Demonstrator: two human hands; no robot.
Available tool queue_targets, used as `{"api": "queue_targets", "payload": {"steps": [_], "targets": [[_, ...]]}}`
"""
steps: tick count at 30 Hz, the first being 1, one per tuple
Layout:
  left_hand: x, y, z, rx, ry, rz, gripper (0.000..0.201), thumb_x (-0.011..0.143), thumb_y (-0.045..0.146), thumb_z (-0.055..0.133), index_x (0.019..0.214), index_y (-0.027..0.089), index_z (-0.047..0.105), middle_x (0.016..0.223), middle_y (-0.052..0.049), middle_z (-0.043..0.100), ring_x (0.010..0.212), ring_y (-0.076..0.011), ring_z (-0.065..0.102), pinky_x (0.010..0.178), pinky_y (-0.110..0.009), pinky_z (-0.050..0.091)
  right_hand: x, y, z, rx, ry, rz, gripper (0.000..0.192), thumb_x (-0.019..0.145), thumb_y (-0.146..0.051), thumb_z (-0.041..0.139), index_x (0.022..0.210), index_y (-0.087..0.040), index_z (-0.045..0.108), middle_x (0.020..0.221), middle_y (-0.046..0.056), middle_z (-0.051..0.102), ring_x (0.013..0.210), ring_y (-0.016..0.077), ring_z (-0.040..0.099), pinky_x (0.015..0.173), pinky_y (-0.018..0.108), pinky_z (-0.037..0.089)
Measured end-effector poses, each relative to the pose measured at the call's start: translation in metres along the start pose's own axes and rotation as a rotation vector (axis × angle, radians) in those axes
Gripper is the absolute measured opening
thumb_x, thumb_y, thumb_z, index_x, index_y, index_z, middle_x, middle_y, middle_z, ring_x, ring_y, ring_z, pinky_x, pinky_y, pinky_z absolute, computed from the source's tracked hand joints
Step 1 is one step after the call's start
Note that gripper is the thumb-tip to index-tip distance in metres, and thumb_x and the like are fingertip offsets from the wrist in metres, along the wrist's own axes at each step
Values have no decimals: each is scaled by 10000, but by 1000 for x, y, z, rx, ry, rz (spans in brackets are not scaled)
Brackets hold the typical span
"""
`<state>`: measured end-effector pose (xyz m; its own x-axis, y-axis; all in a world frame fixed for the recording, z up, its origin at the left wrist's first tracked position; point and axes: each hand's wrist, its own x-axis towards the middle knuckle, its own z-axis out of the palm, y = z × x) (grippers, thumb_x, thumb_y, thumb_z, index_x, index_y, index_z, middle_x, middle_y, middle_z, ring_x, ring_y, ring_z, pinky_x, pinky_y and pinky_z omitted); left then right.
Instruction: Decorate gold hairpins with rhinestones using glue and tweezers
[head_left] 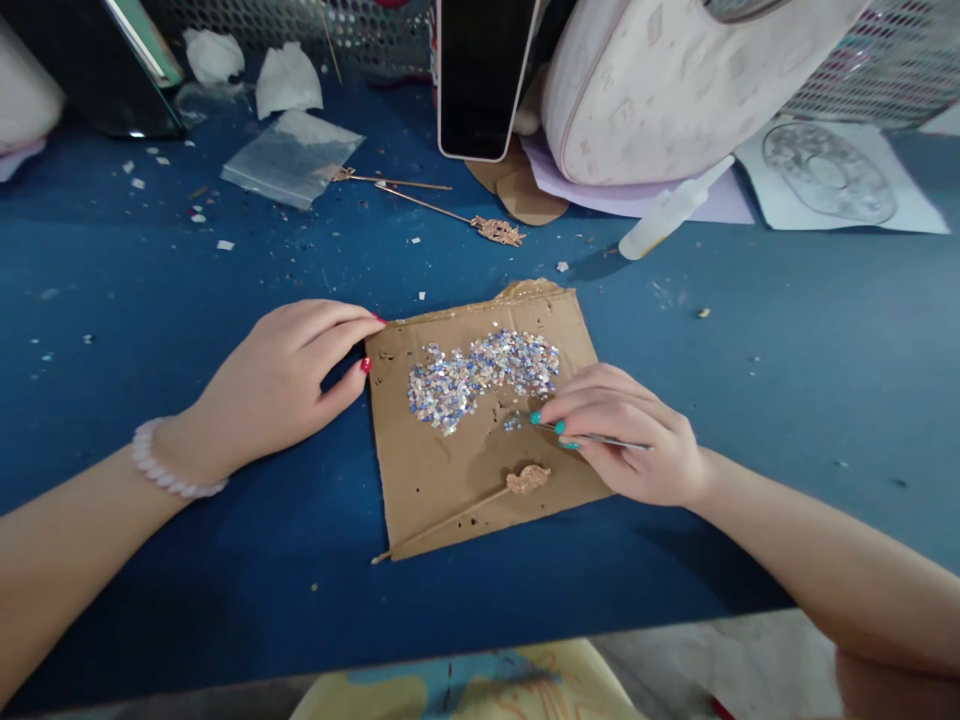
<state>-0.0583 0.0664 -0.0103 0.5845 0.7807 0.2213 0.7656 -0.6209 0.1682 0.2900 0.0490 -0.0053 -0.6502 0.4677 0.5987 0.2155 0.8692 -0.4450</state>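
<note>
Right now the left hand (289, 375) is lying on the blue tabletop (787, 380), its fingers (341, 330) loosely curled and grasping nothing, with the fingertips touching the left edge of a piece of brown cardboard (442, 480). The right hand (630, 435) is resting on the right side of that cardboard, its fingers (577, 405) pinching a thin metal tool (600, 438); the tip of the tool is pointing left, just beside a pile of silvery sequins (480, 375) that is spreading across the upper middle of the cardboard. Near the lower edge of the cardboard a gold ornament stick (465, 510) is lying at a slant, its decorated head just below the right hand and its thin end reaching past the bottom left corner.

Further back on the tabletop, two more gold sticks (450, 212) are lying near a clear plastic bag (289, 160). A phone (480, 75) is leaning upright behind them, beside a pale pink bag (675, 85). A small white squeeze bottle (671, 212) is lying on its side just in front of that bag, and a sheet of paper with a round drawing (832, 175) is sitting at the far right. Small white scraps (191, 210) are dotting the left part of the tabletop.
</note>
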Motion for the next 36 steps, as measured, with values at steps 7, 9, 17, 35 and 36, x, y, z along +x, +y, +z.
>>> {"api": "queue_targets", "payload": {"steps": [7,9,17,35,36], "targets": [[1,0,-2,13,-16,9,390,962,243,487,1347,200,535,1312,-124,628,1201,-309,608,1059,-495,484,3,2,2,-54,41,72,192,871,-30,559,924,-211,594,849,61,771,775,195,736,713,394,621],[1,0,-2,12,-18,15,392,960,241,494,1346,189,537,1308,-132,629,1197,-313,609,1056,-494,485,3,2,2,-57,45,82,192,870,-23,556,915,-207,590,839,59,770,778,194,734,711,386,619],[0,0,-2,-5,-22,7,424,947,237,503,1369,215,530,1316,-117,627,1201,-314,606,1063,-497,482,6,3,2,-62,40,59,161,903,-45,580,913,-205,592,842,58,770,790,194,746,728,377,623],[2,0,-1,18,3,37,362,969,239,499,1305,123,567,1279,-159,641,1176,-314,617,1049,-482,491,3,0,2,208,51,176,108,919,-114,593,977,-202,617,772,19,684,704,138,674,672,293,593],[2,0,-1,20,3,36,362,970,241,497,1305,121,567,1281,-160,640,1178,-315,616,1050,-483,491,4,0,2,196,46,175,119,918,-104,586,974,-205,615,760,12,675,686,132,666,654,281,587]]}}
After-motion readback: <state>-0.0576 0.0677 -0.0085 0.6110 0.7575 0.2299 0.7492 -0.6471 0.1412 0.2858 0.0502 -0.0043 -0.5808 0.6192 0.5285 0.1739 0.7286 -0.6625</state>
